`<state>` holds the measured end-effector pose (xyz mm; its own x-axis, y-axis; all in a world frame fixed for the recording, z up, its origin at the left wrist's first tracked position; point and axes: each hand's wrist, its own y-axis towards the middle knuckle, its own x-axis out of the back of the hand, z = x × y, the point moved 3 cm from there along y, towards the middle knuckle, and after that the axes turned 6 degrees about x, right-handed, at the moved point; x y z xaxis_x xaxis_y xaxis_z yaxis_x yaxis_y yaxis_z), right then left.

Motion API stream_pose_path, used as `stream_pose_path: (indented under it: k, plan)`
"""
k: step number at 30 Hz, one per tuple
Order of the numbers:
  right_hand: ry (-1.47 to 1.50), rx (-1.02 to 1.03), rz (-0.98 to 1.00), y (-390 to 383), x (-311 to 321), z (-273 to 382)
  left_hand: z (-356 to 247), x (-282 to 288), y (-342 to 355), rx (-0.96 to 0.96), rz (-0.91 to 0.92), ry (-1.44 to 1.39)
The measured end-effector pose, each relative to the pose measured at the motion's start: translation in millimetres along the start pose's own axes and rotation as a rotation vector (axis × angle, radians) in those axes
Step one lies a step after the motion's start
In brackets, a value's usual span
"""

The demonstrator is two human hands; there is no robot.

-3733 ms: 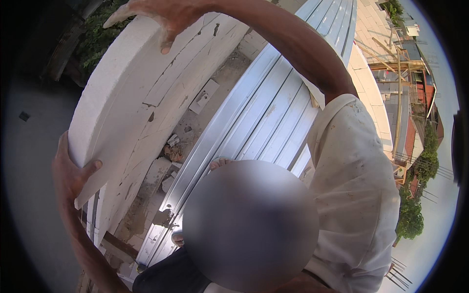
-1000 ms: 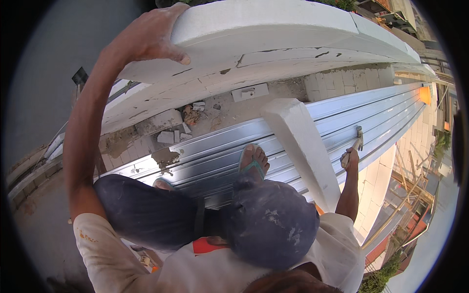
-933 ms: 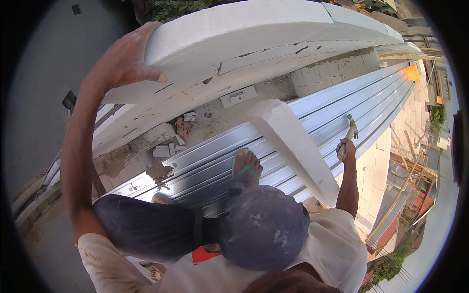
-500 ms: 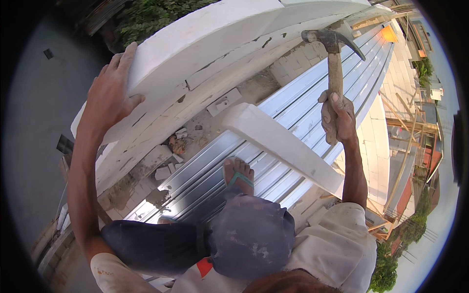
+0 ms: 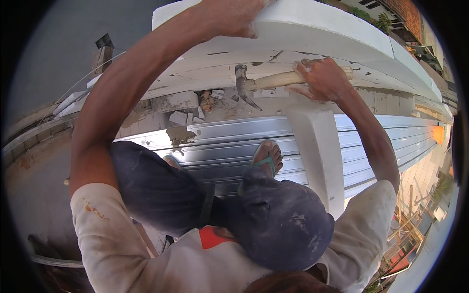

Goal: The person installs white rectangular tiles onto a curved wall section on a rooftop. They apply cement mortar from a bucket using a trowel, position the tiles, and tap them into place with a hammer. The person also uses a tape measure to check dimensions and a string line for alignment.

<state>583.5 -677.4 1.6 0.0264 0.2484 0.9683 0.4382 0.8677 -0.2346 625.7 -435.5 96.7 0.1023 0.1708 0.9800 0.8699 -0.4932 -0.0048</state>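
Observation:
My left hand (image 5: 234, 18) grips the upper edge of a long white wall block (image 5: 312, 29), thumb on its near face; some of its fingers are cut off by the picture's upper edge. My right hand (image 5: 325, 80) is closed round the wooden handle of a claw hammer (image 5: 278, 80). The hammer lies roughly level just in front of the wall, its dark metal head to the left and its claw pointing down. The handle's end sticks out to the right of the hand.
My sandalled foot (image 5: 267, 157) stands on ribbed metal sheeting (image 5: 229, 129). A white block (image 5: 315, 146) lies across the sheeting. Rubble and broken pieces (image 5: 183, 117) lie at the wall's foot. An orange object (image 5: 438, 134) sits at the sheeting's far right end; wooden scaffolding (image 5: 405, 215) stands at right.
My view has turned toward the wall. The hammer has come down from upright to roughly level before the wall, still in my right hand. My left hand stays on the wall's upper edge.

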Motion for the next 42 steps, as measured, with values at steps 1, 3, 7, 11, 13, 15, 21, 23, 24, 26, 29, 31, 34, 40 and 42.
stream_pose_path:
  k: [1, 3, 7, 11, 13, 15, 21, 23, 24, 26, 29, 31, 34, 40, 42]
  plan:
    - [-0.041, 0.074, -0.041, 9.7, -2.1, 2.8, 4.2, -3.3, -2.4, -0.017, -0.037, 0.003]
    - [-0.052, 0.055, 0.027, 23.2, -3.7, 3.2, 5.7, -4.3, -7.1, -0.061, -0.112, 0.004]
    - [-0.043, -0.118, 0.063, 33.0, -4.7, -8.2, 4.5, 1.3, -8.7, 0.001, -0.04, -0.023]
    - [-0.088, -0.068, 0.025, 15.2, -8.2, -16.8, 15.3, -9.2, -9.0, 0.004, -0.081, 0.062]
    - [-0.016, -0.163, 0.1, 10.2, -8.1, -22.3, 19.5, -18.6, -7.2, 0.022, -0.102, 0.086]
    - [-0.005, -0.216, 0.138, 4.5, -6.7, -13.4, 13.9, -22.8, 1.9, 0.084, -0.044, 0.091]
    - [0.72, -0.643, 0.2, -95.2, 37.2, 39.8, -7.1, -15.5, 12.8, 0.14, 0.032, 0.1]
    - [1.294, -0.705, -0.181, -129.1, 27.5, 75.2, -6.5, -25.3, 14.5, 0.065, -0.074, 0.12]
    - [1.391, -0.711, -0.259, -139.6, 26.0, 93.4, -13.2, -21.5, 18.0, 0.054, -0.078, 0.095]
    - [1.509, -0.685, -0.579, -137.5, 22.2, 127.7, -23.4, -16.7, 30.3, 0.017, -0.108, 0.1]
    - [2.115, -0.919, -0.871, -110.5, 34.3, 142.6, -36.3, -18.6, 44.0, 0.024, -0.105, 0.115]
    - [2.269, -1.01, -1.292, -85.9, 38.0, 135.8, -47.5, -25.9, 52.3, 0.117, -0.02, 0.079]
    - [2.431, -1.145, -1.793, -50.6, 32.5, 104.8, -47.2, -24.7, 51.7, 0.116, -0.047, 0.098]
    - [2.381, -1.234, -2.351, -15.8, 1.1, 33.7, -48.4, -24.7, 52.9, 0.129, -0.084, 0.117]
    - [2.441, -1.189, -2.434, -6.9, -11.1, 15.1, -49.1, -25.5, 52.5, 0.125, -0.094, 0.122]
